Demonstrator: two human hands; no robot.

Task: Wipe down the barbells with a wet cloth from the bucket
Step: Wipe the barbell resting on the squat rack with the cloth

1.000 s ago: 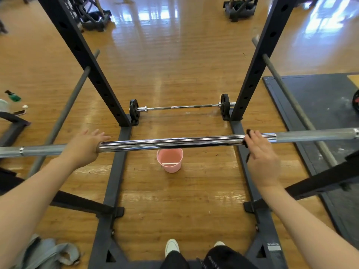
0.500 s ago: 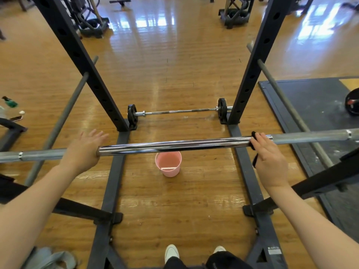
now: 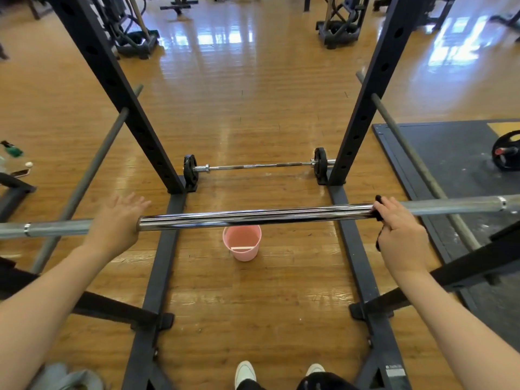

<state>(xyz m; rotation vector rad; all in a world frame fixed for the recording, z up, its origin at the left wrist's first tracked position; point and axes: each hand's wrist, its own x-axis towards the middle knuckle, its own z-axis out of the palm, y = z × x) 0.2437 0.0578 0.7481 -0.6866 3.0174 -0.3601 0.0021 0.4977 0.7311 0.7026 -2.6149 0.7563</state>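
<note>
One pink bucket stood on the floor, contents unclear. Two barbells were present: the racked barbell and a floor barbell. The left hand rested flat-fingered on the racked bar; the right hand gripped a dark cloth against it.

Gym, power rack, barbell, weight plates, wooden floor

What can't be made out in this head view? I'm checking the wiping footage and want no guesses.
- Cloth: mostly hidden under the right hand; only dark edges show.
- Bucket: the barbell crosses its far rim; water cannot be told.
- Barbell ends: cut off by both frame edges.
- Left hand: its palm covers the bar; contact unclear.
- Items on the floor at far left: too small to identify.
</note>
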